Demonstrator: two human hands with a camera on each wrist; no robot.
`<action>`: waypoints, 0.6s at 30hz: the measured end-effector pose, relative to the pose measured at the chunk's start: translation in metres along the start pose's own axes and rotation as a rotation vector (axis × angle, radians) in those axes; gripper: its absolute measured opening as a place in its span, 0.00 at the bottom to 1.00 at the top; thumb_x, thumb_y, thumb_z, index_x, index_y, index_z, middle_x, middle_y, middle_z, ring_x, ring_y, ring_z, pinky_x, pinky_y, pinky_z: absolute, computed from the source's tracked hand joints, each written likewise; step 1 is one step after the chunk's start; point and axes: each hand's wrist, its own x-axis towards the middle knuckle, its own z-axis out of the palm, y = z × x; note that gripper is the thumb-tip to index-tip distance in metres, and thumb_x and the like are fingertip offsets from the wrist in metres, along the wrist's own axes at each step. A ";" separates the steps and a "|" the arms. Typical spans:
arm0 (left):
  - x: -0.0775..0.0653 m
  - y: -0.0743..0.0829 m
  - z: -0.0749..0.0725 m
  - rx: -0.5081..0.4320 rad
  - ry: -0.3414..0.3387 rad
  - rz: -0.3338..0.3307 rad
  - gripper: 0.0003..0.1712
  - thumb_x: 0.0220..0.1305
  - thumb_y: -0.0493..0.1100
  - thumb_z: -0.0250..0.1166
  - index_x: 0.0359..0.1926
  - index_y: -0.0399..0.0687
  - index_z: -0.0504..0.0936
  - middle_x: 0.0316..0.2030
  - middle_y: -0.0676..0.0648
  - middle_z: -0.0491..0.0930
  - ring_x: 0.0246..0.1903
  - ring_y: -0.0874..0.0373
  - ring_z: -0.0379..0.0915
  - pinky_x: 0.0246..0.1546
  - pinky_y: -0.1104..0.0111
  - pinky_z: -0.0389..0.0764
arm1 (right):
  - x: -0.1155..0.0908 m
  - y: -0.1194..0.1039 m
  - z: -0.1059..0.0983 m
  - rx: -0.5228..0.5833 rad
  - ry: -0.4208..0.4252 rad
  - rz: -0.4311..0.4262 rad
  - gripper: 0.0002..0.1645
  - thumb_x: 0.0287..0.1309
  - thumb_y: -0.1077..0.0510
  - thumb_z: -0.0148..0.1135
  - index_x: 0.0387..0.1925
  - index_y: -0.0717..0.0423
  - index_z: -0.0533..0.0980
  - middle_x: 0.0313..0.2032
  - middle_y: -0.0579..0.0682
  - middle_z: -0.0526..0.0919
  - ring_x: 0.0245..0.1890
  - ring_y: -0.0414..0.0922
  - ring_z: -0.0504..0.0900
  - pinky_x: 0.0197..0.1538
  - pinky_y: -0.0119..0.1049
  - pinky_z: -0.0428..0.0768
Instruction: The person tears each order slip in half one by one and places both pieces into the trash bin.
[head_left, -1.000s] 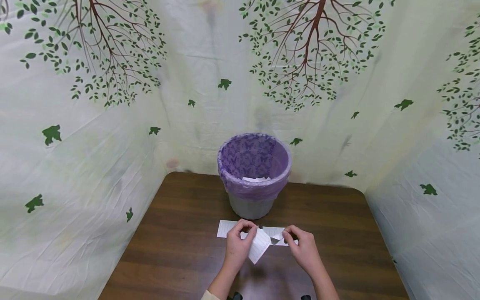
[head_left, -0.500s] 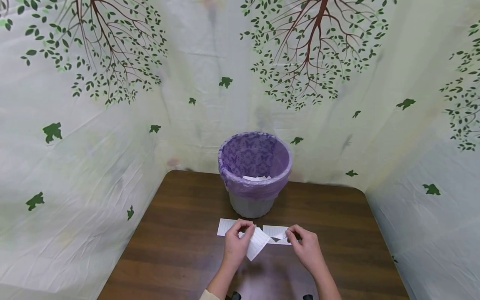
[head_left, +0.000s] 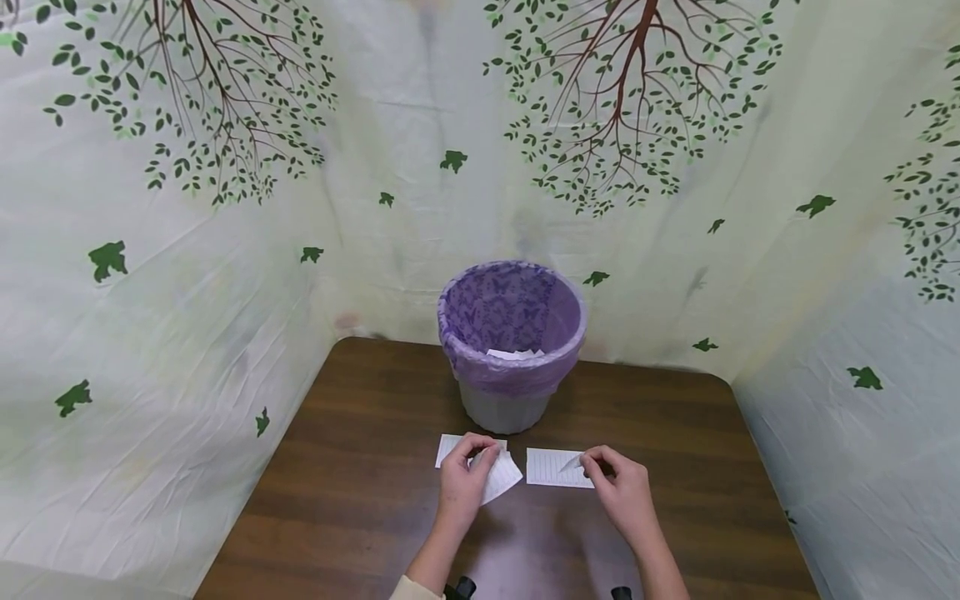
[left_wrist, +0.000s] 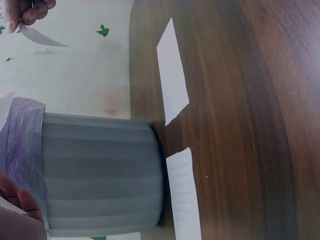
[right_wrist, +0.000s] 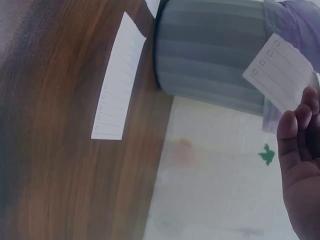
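My left hand pinches a torn piece of lined white paper above the table. To its right, my right hand pinches another piece of paper, seen nearly edge-on in the head view. In the right wrist view that piece shows printed lines and small boxes at the fingers. A gap separates the two held pieces. Below them, two paper strips lie flat on the table: a left strip, partly covered by my left hand, and a right strip, partly behind the right hand's piece.
A grey bin with a purple liner stands just beyond the strips, with white paper inside. The brown wooden table meets leaf-patterned cloth walls at the back and sides.
My hands have drawn apart, the left one leftward and the right one rightward. The papers they hold met between them earlier and are now separate.
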 end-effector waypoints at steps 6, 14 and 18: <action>0.005 0.004 -0.003 -0.027 -0.021 0.011 0.02 0.65 0.32 0.73 0.39 0.40 0.89 0.36 0.38 0.88 0.41 0.67 0.82 0.48 0.76 0.80 | 0.005 -0.001 0.002 0.008 0.052 -0.059 0.10 0.59 0.69 0.74 0.30 0.51 0.85 0.27 0.44 0.88 0.28 0.29 0.80 0.32 0.20 0.78; 0.013 0.013 -0.005 -0.026 -0.020 0.065 0.03 0.64 0.32 0.74 0.37 0.42 0.89 0.34 0.39 0.87 0.39 0.68 0.81 0.46 0.79 0.79 | 0.011 -0.005 0.001 0.007 0.030 -0.048 0.03 0.63 0.65 0.73 0.33 0.57 0.86 0.28 0.45 0.89 0.30 0.31 0.81 0.35 0.20 0.79; 0.019 0.020 -0.005 -0.013 -0.017 0.079 0.03 0.64 0.34 0.75 0.36 0.45 0.90 0.33 0.42 0.88 0.38 0.67 0.81 0.44 0.77 0.79 | 0.017 -0.009 0.001 -0.005 0.047 -0.069 0.04 0.61 0.66 0.74 0.32 0.55 0.86 0.29 0.45 0.89 0.30 0.32 0.81 0.37 0.19 0.79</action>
